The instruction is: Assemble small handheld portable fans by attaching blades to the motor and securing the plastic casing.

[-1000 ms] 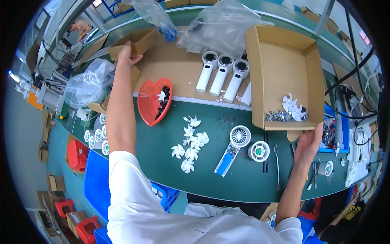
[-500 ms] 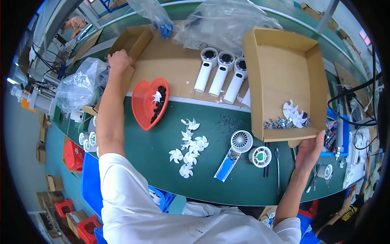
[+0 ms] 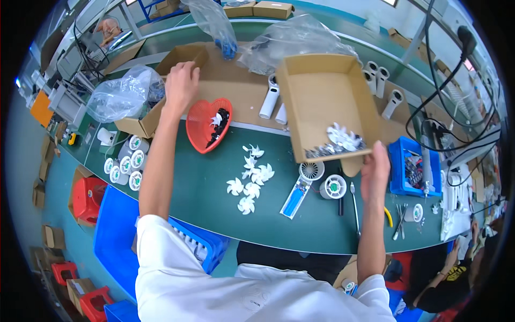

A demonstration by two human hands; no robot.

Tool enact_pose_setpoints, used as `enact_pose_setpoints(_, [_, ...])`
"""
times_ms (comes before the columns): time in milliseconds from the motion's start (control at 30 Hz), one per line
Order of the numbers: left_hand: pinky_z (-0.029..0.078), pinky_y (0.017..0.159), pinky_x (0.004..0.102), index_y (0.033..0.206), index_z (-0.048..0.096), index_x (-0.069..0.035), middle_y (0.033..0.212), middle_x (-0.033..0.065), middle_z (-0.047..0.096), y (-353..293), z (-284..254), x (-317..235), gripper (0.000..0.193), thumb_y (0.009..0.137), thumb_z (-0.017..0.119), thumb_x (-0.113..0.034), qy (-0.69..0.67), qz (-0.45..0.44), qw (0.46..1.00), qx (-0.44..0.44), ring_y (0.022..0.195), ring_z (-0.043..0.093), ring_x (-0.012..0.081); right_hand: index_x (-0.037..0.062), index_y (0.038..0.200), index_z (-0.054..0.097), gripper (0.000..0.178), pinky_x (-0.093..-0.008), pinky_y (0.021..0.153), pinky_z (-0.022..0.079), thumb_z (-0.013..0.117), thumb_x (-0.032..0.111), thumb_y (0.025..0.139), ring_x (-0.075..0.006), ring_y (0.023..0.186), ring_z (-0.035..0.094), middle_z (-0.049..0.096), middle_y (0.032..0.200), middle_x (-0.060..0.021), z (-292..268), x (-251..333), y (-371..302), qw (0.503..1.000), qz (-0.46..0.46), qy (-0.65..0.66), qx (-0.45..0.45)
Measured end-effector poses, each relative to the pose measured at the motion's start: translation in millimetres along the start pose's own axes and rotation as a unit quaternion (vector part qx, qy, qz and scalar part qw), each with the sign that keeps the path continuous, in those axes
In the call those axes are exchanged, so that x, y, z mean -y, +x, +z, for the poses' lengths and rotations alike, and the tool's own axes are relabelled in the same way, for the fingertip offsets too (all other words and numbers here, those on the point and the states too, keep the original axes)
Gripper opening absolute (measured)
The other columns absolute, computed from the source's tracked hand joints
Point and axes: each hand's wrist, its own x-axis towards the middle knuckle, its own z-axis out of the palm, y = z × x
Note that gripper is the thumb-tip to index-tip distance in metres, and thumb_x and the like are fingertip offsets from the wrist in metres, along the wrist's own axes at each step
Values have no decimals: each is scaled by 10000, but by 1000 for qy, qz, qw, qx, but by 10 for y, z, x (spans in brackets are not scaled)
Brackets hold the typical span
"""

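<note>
Over the right half of the green table [image 3: 300, 236], a large cardboard box [image 3: 322, 83] is tilted, its open face toward the person and its long axis running away from them, far end leaning slightly left. White fan blades [image 3: 345, 138] and small loose parts lie gathered at its near end. The right hand [image 3: 375, 172] has its fingers closed on the box's near right corner. The left hand [image 3: 182, 83], fingers loosely bent and pointing away from the person, is at a smaller cardboard box [image 3: 188, 52]; whether it grips anything I cannot tell. Just nearer, a red heart-shaped basket [image 3: 197, 122] points its tip toward the person. An opened handheld fan [image 3: 295, 199] slants, grille end away, handle toward the near left.
</note>
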Motion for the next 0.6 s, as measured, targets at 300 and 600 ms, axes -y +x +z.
enact_pose_setpoints(300, [470, 933, 342, 1182, 616, 8, 1136, 158, 650, -1243, -66, -9, 345, 921, 621, -218, -387, -230, 890, -75, 1052, 622, 256, 27, 1367, 446, 679, -410, 1028, 381, 638, 470, 890, -301, 1224, 489, 497, 1344, -173, 1518, 22, 391, 973, 155, -7, 170])
enact_pose_setpoints(600, [466, 959, 391, 1204, 565, 56, 1161, 241, 628, -1406, -18, 112, 434, 810, 583, -125, -322, -257, 911, 14, 1086, 613, 374, 7, 1341, 460, 670, -436, 1019, 401, 682, 418, 862, -313, 1220, 501, 519, 1333, -174, 3001, -796, 866, 960, 205, 36, 187])
